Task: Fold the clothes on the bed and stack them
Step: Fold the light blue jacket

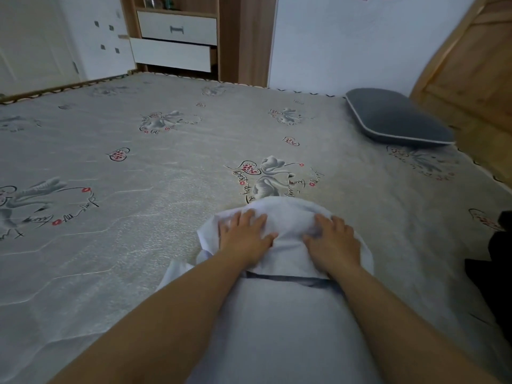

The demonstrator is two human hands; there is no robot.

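A white garment [285, 314] with a dark stripe across it lies lengthwise on the grey patterned bed [138, 212], reaching from the near edge toward the middle. Its far end is folded back over itself into a rounded bundle. My left hand [243, 234] presses flat on the left part of that folded end with fingers spread. My right hand [332, 239] rests on the right part, fingers slightly bent over the cloth. A dark piece of clothing [498, 259] lies at the right edge, partly out of frame.
A grey pillow [396, 120] lies at the far right by the wooden headboard [465, 79]. A wooden cabinet with white drawers [177, 40] stands beyond the far edge of the bed, its lower drawer pulled out.
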